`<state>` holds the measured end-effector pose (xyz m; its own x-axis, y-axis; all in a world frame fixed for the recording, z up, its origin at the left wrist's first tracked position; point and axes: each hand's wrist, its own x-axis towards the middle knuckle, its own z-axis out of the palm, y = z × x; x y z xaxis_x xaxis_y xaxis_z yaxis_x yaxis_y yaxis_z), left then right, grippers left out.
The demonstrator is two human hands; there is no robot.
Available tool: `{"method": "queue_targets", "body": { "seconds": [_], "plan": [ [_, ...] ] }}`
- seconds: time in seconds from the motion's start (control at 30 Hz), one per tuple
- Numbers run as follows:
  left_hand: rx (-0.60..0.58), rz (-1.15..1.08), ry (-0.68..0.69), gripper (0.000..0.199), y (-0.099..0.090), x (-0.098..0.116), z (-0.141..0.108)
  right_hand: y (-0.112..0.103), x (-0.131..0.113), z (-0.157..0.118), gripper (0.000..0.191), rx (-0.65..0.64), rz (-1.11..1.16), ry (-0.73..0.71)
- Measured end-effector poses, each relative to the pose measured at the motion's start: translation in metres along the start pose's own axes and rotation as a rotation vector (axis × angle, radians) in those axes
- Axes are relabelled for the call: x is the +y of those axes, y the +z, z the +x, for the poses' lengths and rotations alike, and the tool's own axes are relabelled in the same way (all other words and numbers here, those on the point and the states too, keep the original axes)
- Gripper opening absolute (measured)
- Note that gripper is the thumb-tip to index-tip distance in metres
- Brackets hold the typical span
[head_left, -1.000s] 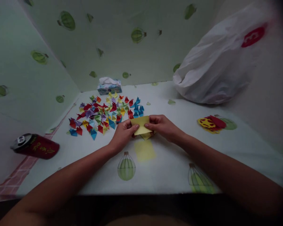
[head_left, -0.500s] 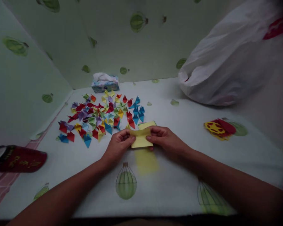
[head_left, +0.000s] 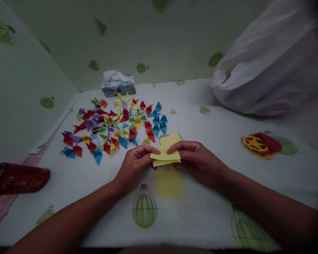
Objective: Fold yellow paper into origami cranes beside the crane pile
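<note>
Both hands pinch one yellow paper (head_left: 164,156) in front of me, its layers slightly apart at the lower edge. My left hand (head_left: 137,163) is closed on its left side. The right side is between the thumb and fingers of my right hand (head_left: 197,160). Just beyond the held paper lies a small stack of papers (head_left: 172,139), yellow on top with a green edge showing. Another yellow square (head_left: 170,183), blurred, shows below the hands.
Many small folded paper pieces (head_left: 111,123) in several colours spread at the left centre. A tissue box (head_left: 118,86) stands behind them. A red can (head_left: 21,179) is at left, yellow and red cut-outs (head_left: 262,144) at right, and a white bag (head_left: 259,77) at back right.
The view has shifted a little. The yellow paper, earlier held with its far edge raised, now shows overlapping layers at the near edge, and its far part looks flatter.
</note>
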<state>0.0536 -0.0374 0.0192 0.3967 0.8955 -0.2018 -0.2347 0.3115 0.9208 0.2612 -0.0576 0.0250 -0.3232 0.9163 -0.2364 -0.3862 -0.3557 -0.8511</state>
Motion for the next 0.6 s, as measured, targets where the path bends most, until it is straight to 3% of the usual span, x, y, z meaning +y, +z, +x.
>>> {"method": "queue_targets", "body": {
  "seconds": [0.37,0.6],
  "plan": [
    [-0.009,0.104,0.068,0.011,-0.0014,0.0,-0.0035,0.0042,-0.0025,-0.0023,0.006,0.027,0.054,0.026],
    [-0.141,0.204,0.198,0.02,-0.0043,0.0003,-0.0046,0.0017,-0.0031,-0.0013,0.004,0.055,0.165,0.057]
  ]
}}
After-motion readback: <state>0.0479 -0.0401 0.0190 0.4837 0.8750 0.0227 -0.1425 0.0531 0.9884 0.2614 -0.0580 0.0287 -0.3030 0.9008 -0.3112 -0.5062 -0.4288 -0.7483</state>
